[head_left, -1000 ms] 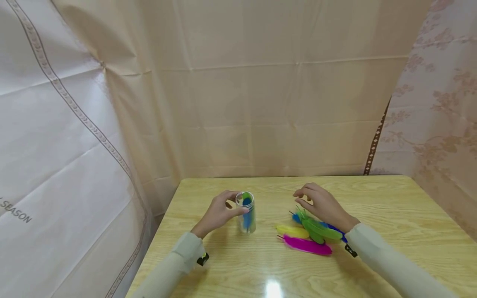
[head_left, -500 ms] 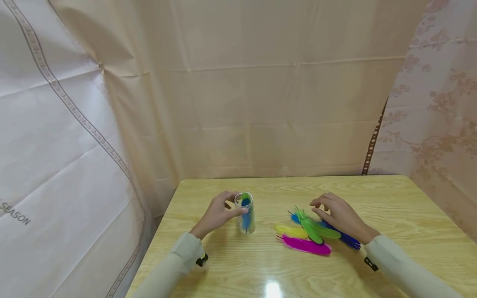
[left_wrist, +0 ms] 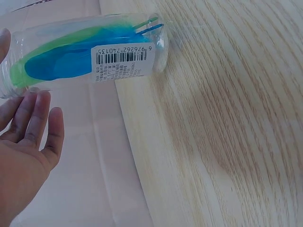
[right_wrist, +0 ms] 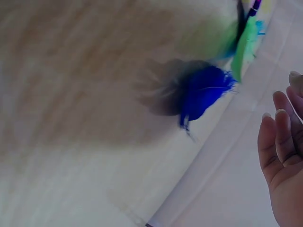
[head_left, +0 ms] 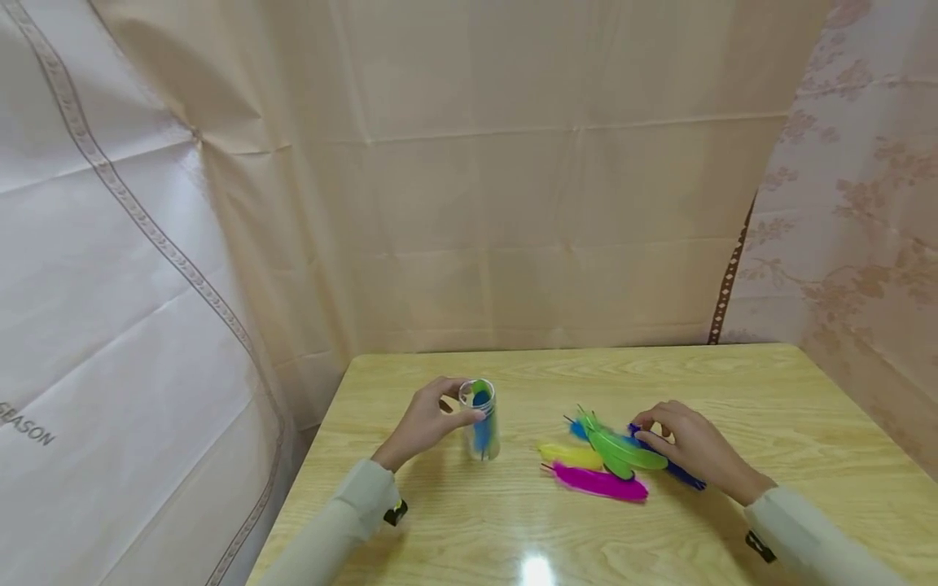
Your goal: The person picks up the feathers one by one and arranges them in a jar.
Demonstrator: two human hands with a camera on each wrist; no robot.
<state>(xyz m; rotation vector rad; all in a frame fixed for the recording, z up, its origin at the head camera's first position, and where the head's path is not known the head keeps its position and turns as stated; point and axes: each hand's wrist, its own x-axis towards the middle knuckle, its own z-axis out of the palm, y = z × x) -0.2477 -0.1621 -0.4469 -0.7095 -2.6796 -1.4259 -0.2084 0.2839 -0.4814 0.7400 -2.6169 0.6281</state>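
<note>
A clear jar (head_left: 484,452) with a barcode label (left_wrist: 124,59) stands upright on the table in the head view. Inside are a green and a blue feather (left_wrist: 57,59). My left hand (head_left: 428,421) holds the jar near its mouth, thumb in front and fingers behind. On the right, my right hand (head_left: 692,448) is low over a dark blue feather (right_wrist: 206,92), thumb and index fingertip pinching its quill end. Their contact is out of sight in the right wrist view, where the other fingers stand loosely bent.
Beside the right hand lie green feathers (head_left: 623,450), a light blue one (head_left: 579,429), a yellow one (head_left: 570,456) and a magenta one (head_left: 601,482), partly overlapping. The wooden table (head_left: 440,537) ends at a beige curtain (head_left: 469,203) behind.
My right hand has moved right and down, from above the green feathers to the dark blue feather, its fingertips closing at the quill end. The left hand keeps holding the jar.
</note>
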